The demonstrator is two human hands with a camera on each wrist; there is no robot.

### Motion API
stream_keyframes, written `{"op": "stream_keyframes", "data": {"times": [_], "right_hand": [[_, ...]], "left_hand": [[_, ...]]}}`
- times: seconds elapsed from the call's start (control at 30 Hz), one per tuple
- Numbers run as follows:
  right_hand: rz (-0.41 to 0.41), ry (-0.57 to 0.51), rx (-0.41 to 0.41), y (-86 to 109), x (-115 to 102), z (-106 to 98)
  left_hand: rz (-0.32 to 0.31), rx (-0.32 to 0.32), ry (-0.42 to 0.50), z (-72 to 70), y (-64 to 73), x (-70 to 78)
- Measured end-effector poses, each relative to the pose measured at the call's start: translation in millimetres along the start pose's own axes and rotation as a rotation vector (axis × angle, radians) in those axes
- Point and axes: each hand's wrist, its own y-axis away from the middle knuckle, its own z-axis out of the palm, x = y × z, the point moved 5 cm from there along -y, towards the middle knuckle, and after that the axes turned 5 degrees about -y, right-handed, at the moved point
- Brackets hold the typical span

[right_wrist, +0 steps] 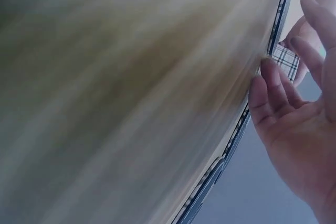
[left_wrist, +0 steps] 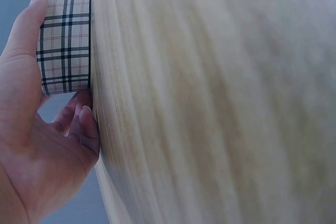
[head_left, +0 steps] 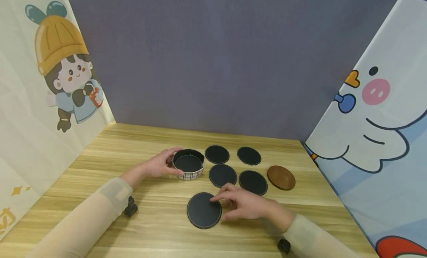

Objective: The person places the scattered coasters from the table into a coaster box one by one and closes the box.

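My left hand (head_left: 160, 164) holds a low round coaster holder (head_left: 189, 175), with the thumb at its front and the fingers round the far left side. Its plaid wall (left_wrist: 65, 35) stands against the thumb in the left wrist view. The holder is black inside, with a stitched black disc at the bottom. My right hand (head_left: 245, 203) is over the right edge of the nearest black round coaster (head_left: 203, 212), the index fingertip on or close above its top. The thumb lies by the coaster's right edge; in the right wrist view the other fingers (right_wrist: 275, 90) are loosely bent near the tabletop.
Several more black coasters (head_left: 222, 175) lie flat right of the holder. A brown round coaster (head_left: 281, 177) lies at their right end. The wood-grain table (head_left: 160, 221) meets a grey back panel (head_left: 207, 65), with printed cartoon panels (head_left: 393, 113) on both sides.
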Motion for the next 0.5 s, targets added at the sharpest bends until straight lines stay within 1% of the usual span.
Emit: {"op": "stream_keyframes", "data": {"times": [0.13, 0.3, 0.4, 0.5], "right_hand": [[0.014, 0.046, -0.008, -6.2, -6.5, 2.1], [0.023, 0.117, -0.043, -16.2, -12.6, 7.7], [0.042, 0.135, -0.06, -22.5, -14.0, 11.7], [0.064, 0.157, -0.058, -28.2, -14.7, 14.4]], "left_hand": [[0.001, 0.0, -0.001, -0.2, 0.7, 1.2], [0.002, -0.005, -0.005, 0.2, 0.9, 0.3], [0.003, -0.003, -0.008, 0.2, 1.1, -0.3], [0.004, -0.002, -0.004, 0.4, 1.4, -0.4]]}}
